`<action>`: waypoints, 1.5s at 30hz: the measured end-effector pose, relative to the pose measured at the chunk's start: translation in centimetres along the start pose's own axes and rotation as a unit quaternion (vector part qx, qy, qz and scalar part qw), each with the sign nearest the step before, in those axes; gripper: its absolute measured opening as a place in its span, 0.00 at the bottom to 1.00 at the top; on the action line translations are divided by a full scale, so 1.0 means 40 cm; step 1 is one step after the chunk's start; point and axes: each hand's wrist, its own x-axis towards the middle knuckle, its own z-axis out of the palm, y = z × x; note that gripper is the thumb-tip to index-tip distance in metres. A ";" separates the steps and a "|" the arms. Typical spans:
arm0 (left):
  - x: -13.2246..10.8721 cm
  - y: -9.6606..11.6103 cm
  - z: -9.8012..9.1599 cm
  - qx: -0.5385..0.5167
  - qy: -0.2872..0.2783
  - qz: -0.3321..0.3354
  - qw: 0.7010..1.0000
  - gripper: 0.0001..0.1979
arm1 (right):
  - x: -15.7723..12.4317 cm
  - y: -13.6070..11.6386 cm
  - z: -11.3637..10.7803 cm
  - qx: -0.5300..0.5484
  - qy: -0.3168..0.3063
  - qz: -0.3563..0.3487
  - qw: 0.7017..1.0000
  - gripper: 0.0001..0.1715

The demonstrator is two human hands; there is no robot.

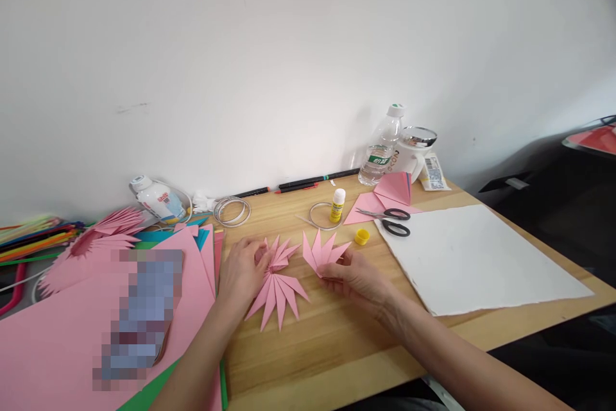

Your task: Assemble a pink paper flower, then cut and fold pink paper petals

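My right hand [359,277] pinches a small fan of pointed pink paper petals [318,254] between thumb and fingers, just above the wood. To its left lies a larger pink paper flower [278,295], its pointed petals spread round a centre with a gap on the right side. My left hand [243,270] grips this flower's left edge, fingers bent and thumb near the centre; part of the paper is hidden beneath it. Behind the right hand, an uncapped glue stick [337,207] stands upright. Its yellow cap [361,236] sits nearer to me.
Black-handled scissors [392,220] rest across folded pink paper [373,206] and a white board [481,263]. A water bottle [380,151] and mug [411,161] stand by the wall. Pink sheets [58,340], a blurred phone [144,315] and a pleated pink paper piece [91,244] occupy the left.
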 end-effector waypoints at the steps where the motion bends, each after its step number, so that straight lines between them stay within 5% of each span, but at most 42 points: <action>1: -0.003 0.007 -0.008 0.021 -0.015 -0.008 1.000 0.11 | -0.001 -0.003 0.000 -0.003 0.006 0.003 1.000 0.17; 8: -0.035 0.032 -0.049 0.153 -0.053 -0.047 0.986 0.13 | 0.004 -0.022 -0.008 -0.037 0.003 -0.017 0.999 0.13; 12: -0.054 0.003 -0.049 0.090 -0.019 0.112 0.989 0.12 | 0.029 -0.014 -0.016 -0.134 0.018 -0.077 0.988 0.12; 16: -0.081 -0.021 -0.030 0.002 -0.046 0.262 0.964 0.13 | 0.058 -0.007 -0.013 -0.166 0.028 -0.129 0.977 0.25; 19: -0.099 -0.033 -0.015 -0.014 -0.025 0.220 0.975 0.13 | 0.070 -0.003 -0.001 -0.145 0.017 -0.101 0.984 0.23; 23: -0.094 -0.052 -0.016 -0.052 0.021 0.076 0.996 0.15 | 0.075 -0.002 0.016 -0.118 0.002 -0.051 0.992 0.16; 29: -0.054 -0.053 -0.046 -0.120 -0.067 -0.061 0.989 0.29 | 0.087 -0.008 0.026 -0.099 0.000 -0.058 0.993 0.14; 38: -0.051 -0.050 -0.036 -0.080 -0.091 -0.061 0.991 0.31 | 0.063 -0.036 0.023 -0.110 0.010 -0.068 0.992 0.33; 43: -0.102 -0.045 -0.014 0.008 0.011 0.028 1.000 0.20 | 0.052 -0.049 0.026 -0.152 0.012 -0.071 0.986 0.17; 45: -0.127 -0.037 -0.007 -0.003 0.010 0.096 0.995 0.17 | 0.058 -0.051 0.026 -0.161 0.022 -0.073 0.984 0.14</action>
